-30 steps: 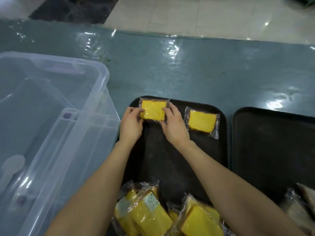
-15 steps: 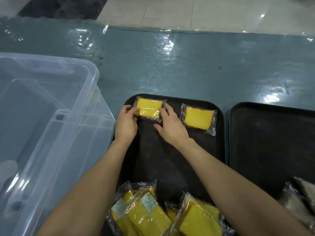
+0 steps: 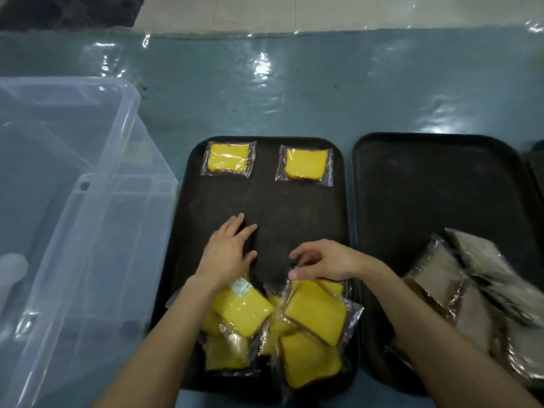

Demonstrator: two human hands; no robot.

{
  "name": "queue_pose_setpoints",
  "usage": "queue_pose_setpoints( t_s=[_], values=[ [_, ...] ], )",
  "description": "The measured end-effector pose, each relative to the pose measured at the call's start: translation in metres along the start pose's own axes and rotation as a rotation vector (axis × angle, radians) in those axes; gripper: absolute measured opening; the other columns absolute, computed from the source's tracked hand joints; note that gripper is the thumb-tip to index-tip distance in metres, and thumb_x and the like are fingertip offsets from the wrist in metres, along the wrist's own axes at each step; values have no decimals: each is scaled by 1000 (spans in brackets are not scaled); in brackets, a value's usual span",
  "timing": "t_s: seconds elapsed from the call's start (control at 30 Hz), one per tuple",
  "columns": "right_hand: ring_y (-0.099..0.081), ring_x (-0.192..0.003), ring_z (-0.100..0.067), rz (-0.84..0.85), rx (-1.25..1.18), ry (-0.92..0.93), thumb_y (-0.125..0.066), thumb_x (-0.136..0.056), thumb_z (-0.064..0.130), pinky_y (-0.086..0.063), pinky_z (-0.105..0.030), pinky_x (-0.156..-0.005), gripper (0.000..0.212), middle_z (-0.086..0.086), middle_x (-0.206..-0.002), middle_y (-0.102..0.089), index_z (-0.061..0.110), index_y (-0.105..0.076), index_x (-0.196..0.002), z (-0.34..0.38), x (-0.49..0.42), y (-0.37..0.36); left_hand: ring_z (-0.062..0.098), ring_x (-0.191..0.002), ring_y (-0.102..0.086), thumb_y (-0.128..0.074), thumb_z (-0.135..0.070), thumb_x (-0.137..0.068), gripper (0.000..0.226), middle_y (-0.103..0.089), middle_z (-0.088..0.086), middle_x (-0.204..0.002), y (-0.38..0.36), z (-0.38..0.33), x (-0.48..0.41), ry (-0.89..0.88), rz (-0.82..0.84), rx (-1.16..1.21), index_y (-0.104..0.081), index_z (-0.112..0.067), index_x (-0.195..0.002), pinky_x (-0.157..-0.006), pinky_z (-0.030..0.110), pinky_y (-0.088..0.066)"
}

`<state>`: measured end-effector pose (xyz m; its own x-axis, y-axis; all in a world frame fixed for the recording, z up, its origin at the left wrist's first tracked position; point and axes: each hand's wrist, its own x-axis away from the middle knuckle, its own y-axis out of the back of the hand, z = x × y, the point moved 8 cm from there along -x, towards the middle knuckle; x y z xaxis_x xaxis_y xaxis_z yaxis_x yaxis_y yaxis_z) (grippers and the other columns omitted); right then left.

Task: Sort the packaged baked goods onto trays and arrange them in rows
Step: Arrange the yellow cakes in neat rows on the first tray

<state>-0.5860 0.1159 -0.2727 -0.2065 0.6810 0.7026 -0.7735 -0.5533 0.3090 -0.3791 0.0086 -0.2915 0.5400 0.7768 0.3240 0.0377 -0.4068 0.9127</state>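
From the head camera, the left hand lies flat and spread, empty, on the bare middle of the black rectangular tray, while the right hand hangs curled with thumb and fingers narrowly apart, seemingly pinching clear wrapper at the far edge of the loose pile of yellow cake slices in clear plastic packets; whether it truly grips is hard to tell. Well beyond both hands, two placed yellow packets sit side by side at the tray's far edge, starting a row. The next pick should probably take the top packet under the right fingers, lifted by its seam so neighbours stay put, then set just nearer than the left placed one. Right of the right hand, a second black tray carries grey-brown wrapped packets.
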Motion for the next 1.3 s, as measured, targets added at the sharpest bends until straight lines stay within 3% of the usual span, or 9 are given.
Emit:
queue_pose_setpoints(
  t_s=[0.17,0.4,0.53,0.67,0.73,0.87,1.0,1.2,1.3],
  values=[
    [-70,-105,-4,-102,73,43,-93,-86,29,-57,-22,-86,33,11,-110,-75,33,-75,-113,-3,10,-7,24,-169,-15,-65,-49,-106,76,-15,2,-183,-4,-7,7,47,20,16,-31,-32,-172,-136,43,-22],
    [-77,-93,-15,-345,-105,16,-87,-91,31,-65,-38,-85,22,2,-100,-79,25,-70,-103,-25,27,24,21,-169,-7,-59,-49,-109,74,-7,-3,-184,-5,-8,8,88,99,94,-25,-33,-173,-136,41,-20],
    [-80,-94,-27,-633,-626,32,-80,-99,22,-67,-40,-81,21,-6,-107,-80,20,-67,-115,-46,39,53,21,-163,-31,-55,-49,-111,54,-34,-2,-176,10,-6,6,132,57,213,-51,-29,-162,-129,42,-34],
    [-81,-92,-28,-778,-951,3,-71,-104,8,-68,-44,-87,23,-16,-118,-75,14,-63,-124,-64,34,44,22,-129,-63,-50,-42,-114,37,-70,-2,-132,23,-24,6,190,-78,495,-67,-23,-141,-101,36,-50],
    [-82,-83,-23,-739,-787,-48,-72,-104,11,-68,-46,-86,24,-12,-113,-77,15,-61,-125,-67,22,33,20,-125,-64,-50,-44,-114,38,-68,-8,-124,17,-36,4,211,-53,599,-62,-25,-144,-97,34,-48],
    [-73,-87,-12,-749,-56,-107,-80,-98,37,-65,-37,-81,46,6,-104,-74,23,-57,-134,-52,24,29,8,-126,-55,-79,-49,-96,72,-64,-15,-133,5,-43,-2,171,-14,614,-46,-33,-158,-105,36,-45],
    [-64,-120,-18,-753,141,-8,-80,-98,35,-58,-37,-99,76,2,-140,-53,31,-38,-161,-34,21,20,7,-111,-61,-94,-24,-85,88,-57,-11,-128,-6,-50,-8,85,-68,463,-48,-36,-160,-103,36,-57],
    [-63,-116,-18,-892,180,74,-67,-107,17,-58,-34,-96,46,-1,-139,-53,22,-54,-151,-24,6,44,5,-90,-67,-87,-2,-88,70,-56,-14,-116,7,-56,-39,60,-224,555,-63,-27,-149,-97,30,-61],
    [-62,-120,-19,-898,241,61,-69,-106,20,-58,-34,-97,49,-3,-141,-52,18,-54,-152,-20,-2,58,7,-90,-66,-86,0,-88,69,-57,-11,-115,17,-61,-60,56,-235,539,-65,-26,-148,-99,31,-61]
  ],
)
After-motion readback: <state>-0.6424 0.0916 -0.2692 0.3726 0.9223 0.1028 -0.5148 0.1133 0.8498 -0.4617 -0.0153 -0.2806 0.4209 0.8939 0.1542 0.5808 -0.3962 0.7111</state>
